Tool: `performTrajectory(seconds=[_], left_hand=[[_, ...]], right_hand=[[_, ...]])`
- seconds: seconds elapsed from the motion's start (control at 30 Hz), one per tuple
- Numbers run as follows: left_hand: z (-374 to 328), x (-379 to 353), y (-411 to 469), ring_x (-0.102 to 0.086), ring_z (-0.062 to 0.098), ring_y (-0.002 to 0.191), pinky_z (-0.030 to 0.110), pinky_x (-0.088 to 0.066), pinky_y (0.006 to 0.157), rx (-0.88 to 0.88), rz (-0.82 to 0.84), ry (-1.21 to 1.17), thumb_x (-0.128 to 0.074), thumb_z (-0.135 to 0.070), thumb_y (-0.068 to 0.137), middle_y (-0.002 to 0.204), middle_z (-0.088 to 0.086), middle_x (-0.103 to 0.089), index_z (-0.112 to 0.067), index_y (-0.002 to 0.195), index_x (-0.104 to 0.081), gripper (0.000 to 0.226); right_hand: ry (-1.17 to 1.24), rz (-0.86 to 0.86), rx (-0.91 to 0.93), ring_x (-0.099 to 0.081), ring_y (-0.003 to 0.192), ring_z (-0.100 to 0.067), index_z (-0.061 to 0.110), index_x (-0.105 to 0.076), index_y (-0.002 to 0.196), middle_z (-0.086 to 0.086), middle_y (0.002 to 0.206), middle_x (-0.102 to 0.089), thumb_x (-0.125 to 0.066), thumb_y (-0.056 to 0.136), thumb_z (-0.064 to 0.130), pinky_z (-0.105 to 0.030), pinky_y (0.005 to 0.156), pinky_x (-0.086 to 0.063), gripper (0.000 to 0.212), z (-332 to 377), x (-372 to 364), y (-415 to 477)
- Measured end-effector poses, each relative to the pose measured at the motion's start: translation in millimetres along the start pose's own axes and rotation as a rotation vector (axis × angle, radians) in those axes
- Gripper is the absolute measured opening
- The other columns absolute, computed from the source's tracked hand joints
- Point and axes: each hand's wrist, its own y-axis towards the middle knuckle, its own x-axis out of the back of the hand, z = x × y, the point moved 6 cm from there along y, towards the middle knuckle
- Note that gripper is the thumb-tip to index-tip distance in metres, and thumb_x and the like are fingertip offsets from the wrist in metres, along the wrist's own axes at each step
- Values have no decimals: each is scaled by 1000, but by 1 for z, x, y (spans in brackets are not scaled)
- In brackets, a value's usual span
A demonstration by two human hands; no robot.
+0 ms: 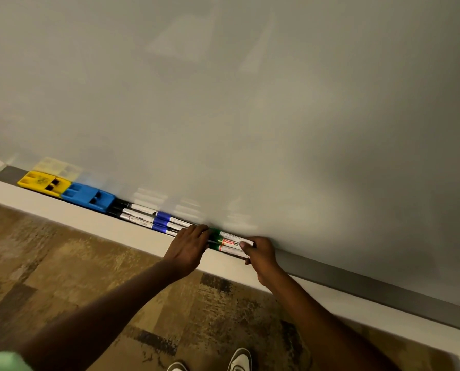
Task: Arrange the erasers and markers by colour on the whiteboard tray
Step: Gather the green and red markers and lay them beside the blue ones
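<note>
On the tray [357,287], a yellow eraser [43,183], a blue eraser [88,196], black markers [134,213], blue markers [167,222] and green markers [229,245] are laid in a row from left to right. The barrel ends of the green markers are pinched between the thumb and fingers of the right hand [262,257]. Their capped ends are covered by the bent fingers of the left hand [187,249]; whether these are clamped on them cannot be told.

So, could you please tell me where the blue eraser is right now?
In the head view, the blue eraser lies in the tray at the left, between the yellow eraser and the black markers.
</note>
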Motion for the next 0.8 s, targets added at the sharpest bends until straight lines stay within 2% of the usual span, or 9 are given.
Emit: performTrajectory(seconds=[0.23,0.37,0.43,0.53,0.63,0.8], left_hand=[[2,-6,7,-63,30,99,39,-51,81,-7,32,72,-70,-17,81,117,11,-66,-11,119,-61,40],[3,-7,9,-63,28,96,36,-49,77,-12,34,84,-70,-18,82,112,7,-68,-14,113,-65,32],[4,-7,12,-64,28,93,36,-48,74,-16,37,89,-71,-18,82,107,6,-70,-15,109,-67,28],[4,-8,14,-64,29,87,35,-48,72,-23,31,89,-72,-17,80,99,6,-72,-14,102,-70,22],[5,-7,16,-64,28,83,34,-47,69,-34,17,99,-74,-15,76,93,5,-72,-14,97,-71,21],[5,-8,16,-62,28,80,35,-45,67,-58,15,129,-73,-15,76,88,5,-70,-15,90,-69,14]], right_hand=[[-32,-71,5,-65,77,-18,4,-66,104,-12,98,-69,-64,88,9,-22,54,-49,17,4,-11,0],[-59,-111,35,-66,84,-26,6,-67,98,-14,97,-69,-66,86,9,-34,66,-55,12,5,-15,2],[-81,-129,30,-67,88,-28,5,-67,99,-14,99,-70,-67,86,10,-42,77,-58,14,5,-16,4],[-147,-145,38,-66,92,-30,2,-66,104,-16,104,-69,-66,86,10,-47,83,-56,19,6,-19,5],[-239,-156,56,-63,100,-32,1,-63,107,-18,111,-66,-61,89,10,-45,89,-53,20,9,-21,5],[-461,-207,119,-57,107,-31,4,-63,110,-17,115,-61,-57,91,10,-38,91,-48,21,15,-25,-3]])
